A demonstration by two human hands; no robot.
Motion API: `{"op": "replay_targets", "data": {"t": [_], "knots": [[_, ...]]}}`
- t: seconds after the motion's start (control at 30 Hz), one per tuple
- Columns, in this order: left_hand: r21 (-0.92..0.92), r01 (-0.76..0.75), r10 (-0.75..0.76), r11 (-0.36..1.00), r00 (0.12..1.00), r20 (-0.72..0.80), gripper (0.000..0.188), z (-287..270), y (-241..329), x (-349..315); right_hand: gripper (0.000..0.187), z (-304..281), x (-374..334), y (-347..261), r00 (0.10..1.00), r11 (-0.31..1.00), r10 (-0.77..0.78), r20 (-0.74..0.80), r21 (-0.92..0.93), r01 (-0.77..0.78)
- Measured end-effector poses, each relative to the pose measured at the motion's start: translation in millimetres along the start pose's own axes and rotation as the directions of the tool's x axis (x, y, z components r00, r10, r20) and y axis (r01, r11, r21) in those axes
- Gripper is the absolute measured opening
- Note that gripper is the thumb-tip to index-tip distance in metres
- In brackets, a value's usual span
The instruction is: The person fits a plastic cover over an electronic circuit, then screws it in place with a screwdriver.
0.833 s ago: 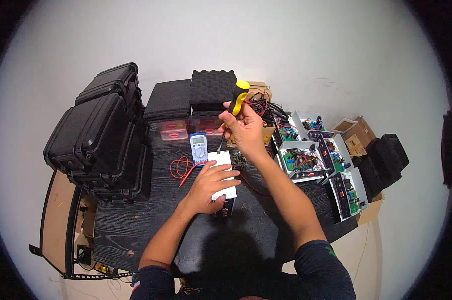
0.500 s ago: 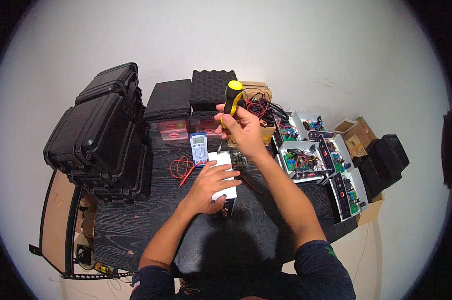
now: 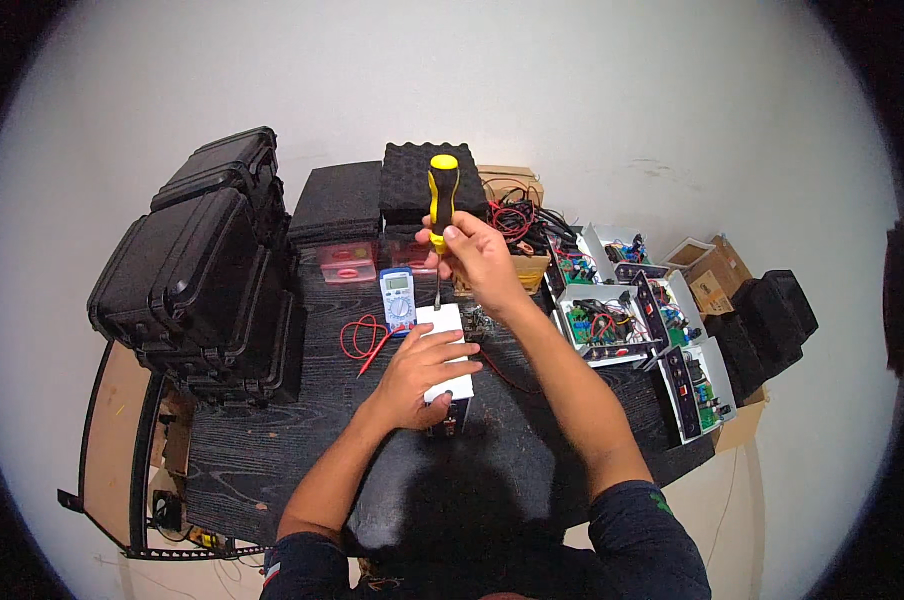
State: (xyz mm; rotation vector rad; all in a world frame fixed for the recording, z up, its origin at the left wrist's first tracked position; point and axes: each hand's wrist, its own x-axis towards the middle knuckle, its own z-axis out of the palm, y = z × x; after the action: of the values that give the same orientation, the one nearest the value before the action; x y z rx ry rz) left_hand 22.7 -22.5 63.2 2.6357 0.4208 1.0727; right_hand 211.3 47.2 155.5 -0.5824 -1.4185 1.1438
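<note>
A white metal enclosure [image 3: 435, 319] with a black end panel [image 3: 450, 418] lies lengthwise before me on the dark table. My left hand [image 3: 427, 372] rests across its top, fingers spread flat beyond the right edge and thumb near the close end. Pinched in my right hand [image 3: 482, 262] is a black and yellow screwdriver [image 3: 443, 190], held almost upright. Its shaft points down to the far end of the enclosure's top; whether the tip sits in a screw is too small to tell. A blue and white multimeter [image 3: 400, 297] lies just left of the enclosure.
Red test leads [image 3: 374, 352] lie by the multimeter. Large black hard cases [image 3: 182, 270] are stacked at the left. Several opened white enclosures [image 3: 612, 320] with circuit boards stand at the right. Foam blocks [image 3: 340, 200], red-fronted boxes [image 3: 348, 262] and tangled cables [image 3: 532, 222] line the back.
My right hand and the screwdriver have shifted slightly left, and the screwdriver has become more upright. My left hand stays on the enclosure.
</note>
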Motion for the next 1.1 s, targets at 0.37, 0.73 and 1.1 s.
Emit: {"op": "replay_targets", "data": {"t": [0.37,0.73,1.1], "knots": [[0.015,-0.01,0.01,1.0,1.0,0.005,0.063,1,-3,-2,0.038,8,-1,0,0.998,1.0,-0.006,-0.066,-0.027,0.004],[0.025,-0.013,0.012,1.0,1.0,0.027,0.062,-4,-1,0,0.029,11,-4,-1,0.998,0.997,-0.032,-0.056,0.068,0.036],[-0.014,0.004,-0.004,1.0,1.0,-0.006,0.059,1,0,-1,0.034,10,-3,3,0.991,0.997,-0.075,-0.108,-0.002,0.075]]}}
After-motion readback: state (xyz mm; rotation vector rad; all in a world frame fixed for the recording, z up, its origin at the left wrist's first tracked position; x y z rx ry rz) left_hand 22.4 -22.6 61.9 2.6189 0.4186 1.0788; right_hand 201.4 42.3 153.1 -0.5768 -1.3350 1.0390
